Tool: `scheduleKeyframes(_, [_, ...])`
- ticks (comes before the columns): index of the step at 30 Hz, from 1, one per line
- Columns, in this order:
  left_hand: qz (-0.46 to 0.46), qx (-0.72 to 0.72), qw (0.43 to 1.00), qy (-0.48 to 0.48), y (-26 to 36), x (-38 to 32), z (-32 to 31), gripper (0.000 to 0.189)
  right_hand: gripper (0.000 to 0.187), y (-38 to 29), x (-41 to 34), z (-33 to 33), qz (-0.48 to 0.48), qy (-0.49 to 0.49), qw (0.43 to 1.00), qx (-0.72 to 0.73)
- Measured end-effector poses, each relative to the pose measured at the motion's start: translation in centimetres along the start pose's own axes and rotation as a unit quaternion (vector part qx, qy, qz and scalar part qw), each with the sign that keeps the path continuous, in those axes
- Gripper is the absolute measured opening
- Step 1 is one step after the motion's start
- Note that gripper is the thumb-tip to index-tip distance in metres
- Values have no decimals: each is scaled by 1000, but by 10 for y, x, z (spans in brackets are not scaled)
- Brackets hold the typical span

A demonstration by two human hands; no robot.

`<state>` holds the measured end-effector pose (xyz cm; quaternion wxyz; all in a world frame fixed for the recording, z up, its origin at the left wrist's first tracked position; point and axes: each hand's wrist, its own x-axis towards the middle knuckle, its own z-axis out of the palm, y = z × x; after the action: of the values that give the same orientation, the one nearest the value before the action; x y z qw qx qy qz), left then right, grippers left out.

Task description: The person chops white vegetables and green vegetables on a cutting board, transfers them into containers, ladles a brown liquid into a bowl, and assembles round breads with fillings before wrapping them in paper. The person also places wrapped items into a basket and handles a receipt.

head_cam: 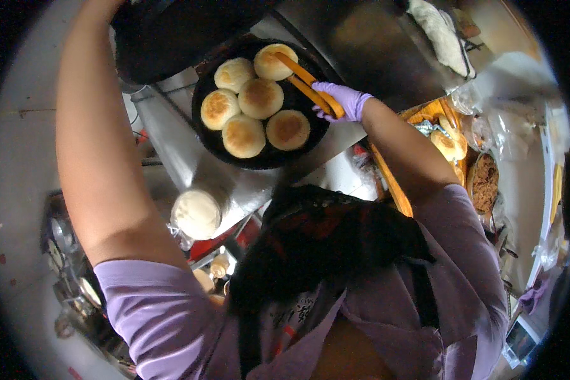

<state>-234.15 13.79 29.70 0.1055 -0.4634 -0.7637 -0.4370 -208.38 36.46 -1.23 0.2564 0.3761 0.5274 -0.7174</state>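
Observation:
My right hand (341, 102), in a purple glove, is closed around wooden tongs (308, 88). The tongs' tips touch the browned flatbread (271, 61) at the top of a round black pan (308, 152). Several more round flatbreads (260, 98) lie in the pan, their tops browned in the middle. My left arm reaches up past the pan's left side, and my left hand is out of view beyond the top edge. Near where that arm ends, a large dark lid or plate (180, 42) stands beside the pan.
A bowl of pale dough or batter (197, 214) is at the metal counter's lower left. To the right are a wooden tray of breads (444, 142), a container of brown filling (484, 183), plastic bags and a wooden stick (392, 183). A white cloth (439, 35) lies at upper right.

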Motion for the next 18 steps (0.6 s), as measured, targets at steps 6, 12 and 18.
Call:
scheduleKeyframes(6, [2, 14, 1000, -4, 1, 1, -1, 47, 55, -21, 52, 34, -90, -31, 994, 56])
scheduleKeyframes(12, [3, 35, 999, -38, 18, -33, 11, 48, 56, 39, -19, 7, -207, -50, 975, 70])
scheduleKeyframes(18, [-6, 121, 973, -194, 109, -183, 77, 62, 59, 199, -220, -46, -239, -4, 968, 72])
